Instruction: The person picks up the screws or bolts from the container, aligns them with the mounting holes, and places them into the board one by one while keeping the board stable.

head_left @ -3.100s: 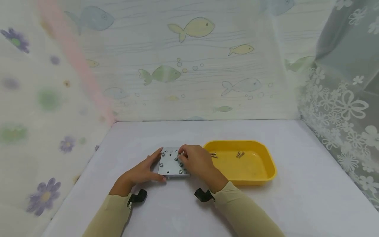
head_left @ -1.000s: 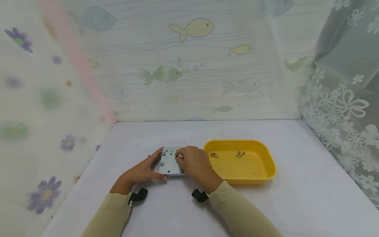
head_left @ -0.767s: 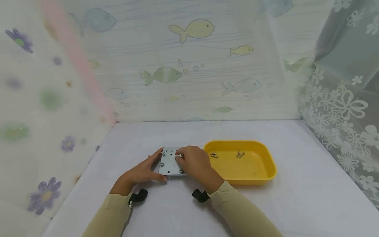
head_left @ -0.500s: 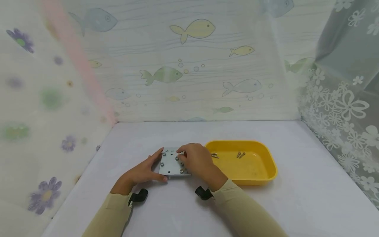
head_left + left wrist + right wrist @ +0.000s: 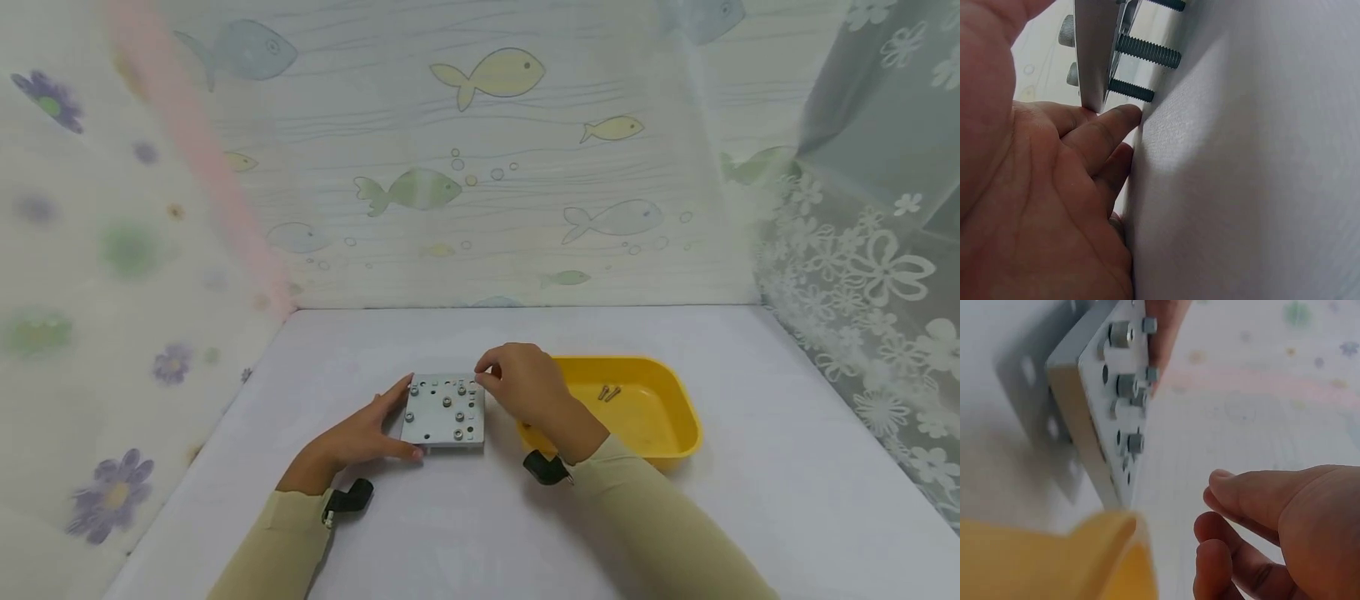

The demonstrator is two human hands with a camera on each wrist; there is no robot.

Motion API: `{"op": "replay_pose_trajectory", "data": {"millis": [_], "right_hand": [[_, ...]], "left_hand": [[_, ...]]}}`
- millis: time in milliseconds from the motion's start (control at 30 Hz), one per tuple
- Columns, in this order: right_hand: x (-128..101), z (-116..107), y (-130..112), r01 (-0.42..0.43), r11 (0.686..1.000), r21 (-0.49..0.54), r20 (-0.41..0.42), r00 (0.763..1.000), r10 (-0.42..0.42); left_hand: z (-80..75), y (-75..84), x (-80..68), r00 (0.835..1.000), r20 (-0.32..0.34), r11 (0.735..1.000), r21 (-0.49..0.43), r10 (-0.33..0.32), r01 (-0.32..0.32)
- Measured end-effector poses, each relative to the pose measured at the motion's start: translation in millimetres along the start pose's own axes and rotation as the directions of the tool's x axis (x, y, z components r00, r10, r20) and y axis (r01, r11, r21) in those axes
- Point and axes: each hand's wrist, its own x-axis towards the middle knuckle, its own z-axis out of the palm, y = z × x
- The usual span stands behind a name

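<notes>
A silver metal plate (image 5: 433,422) with several holes and socket-head bolts lies at the table's middle, slightly left. My left hand (image 5: 356,435) grips its left side, one finger at the far corner and the thumb at the near edge. In the left wrist view, threaded bolt shanks (image 5: 1150,51) stick out under the plate, above the table. A bolt (image 5: 447,402) sits near the plate's centre, head up. My right hand (image 5: 531,385) hovers beyond the plate's right edge, over the tray's left part. Its fingers (image 5: 1241,494) are loosely bent, with nothing visible between them.
A yellow tray (image 5: 660,460) stands right of the plate, its left part behind my right hand and wrist. Two bolts (image 5: 612,393) lie inside it. Curtains printed with fish (image 5: 420,187) and flowers hang behind and beside the white table (image 5: 450,533).
My right hand has let go of the bolt at the plate's centre and moved right and away, toward the tray. The bolt stays in its hole. My left hand keeps its place.
</notes>
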Motion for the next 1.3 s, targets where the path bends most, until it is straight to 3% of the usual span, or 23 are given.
{"op": "replay_pose_trajectory", "data": {"millis": [333,733,1067,1300], "right_hand": [[-1,-25,21,-0.085,0.996,0.025,0.092,0.992,0.082],[4,-38,66,-0.101,0.991,0.090,0.206,0.975,0.081],[5,-44,86,-0.102,0.991,0.091,0.318,0.946,0.068],[6,-46,94,-0.202,0.969,0.143,0.406,0.905,0.128]], "left_hand": [[1.7,-3.0,1.6,1.000,-0.006,1.000,-0.003,0.009,-0.009],[1.2,0.8,-0.5,1.000,0.002,1.000,-0.017,0.010,-0.010],[1.8,0.5,-0.3,1.000,0.001,1.000,-0.028,0.004,-0.004],[2.6,-2.1,1.6,1.000,-0.002,1.000,-0.027,0.005,-0.005]]}}
